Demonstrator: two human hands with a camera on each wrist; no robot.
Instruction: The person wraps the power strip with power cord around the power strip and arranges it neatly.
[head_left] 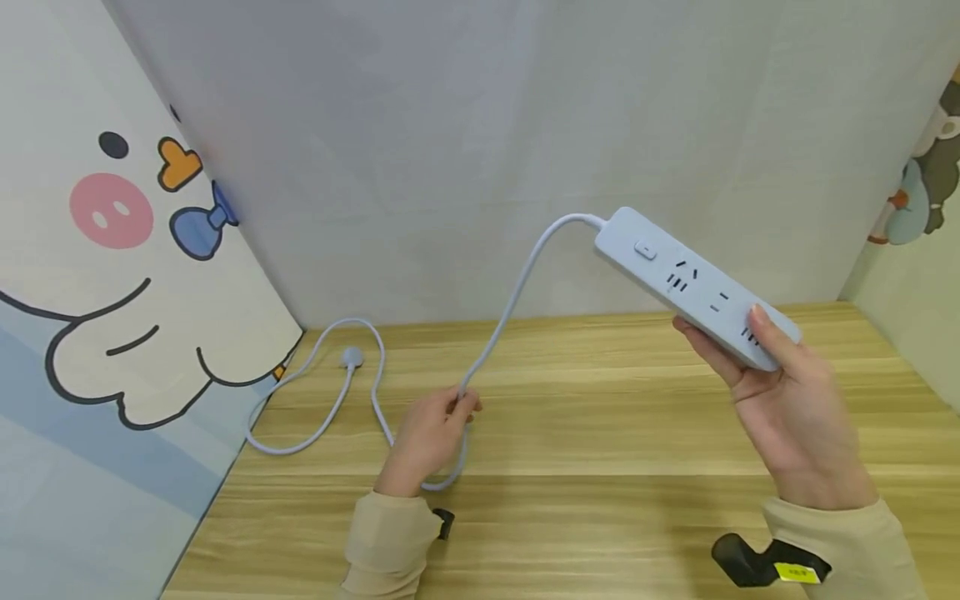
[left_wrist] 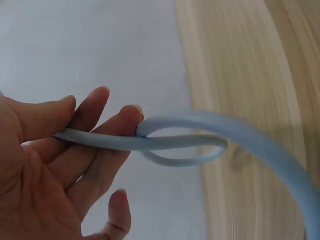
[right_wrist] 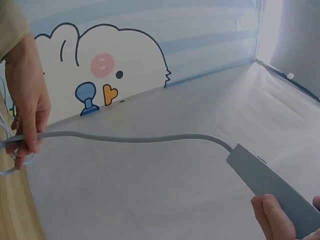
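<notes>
My right hand (head_left: 798,408) grips a white power strip (head_left: 697,283) by its near end, thumb on the socket face and fingers beneath. The strip is held up off the table, tilted, its switch end toward the upper left. From that end the cord (head_left: 517,292) arcs down to my left hand (head_left: 431,437), which pinches it between thumb and fingers. In the left wrist view the cord (left_wrist: 180,142) crosses the fingers and loops beyond them. Past the left hand, more cord lies curved on the table, ending in a plug (head_left: 352,357).
The wood-grain table (head_left: 600,517) lies below both hands. A pale sheet (head_left: 450,167) hangs along its back edge. At the left stands a panel printed with a cartoon duck (head_left: 112,283), and another printed panel (head_left: 918,183) is at the right.
</notes>
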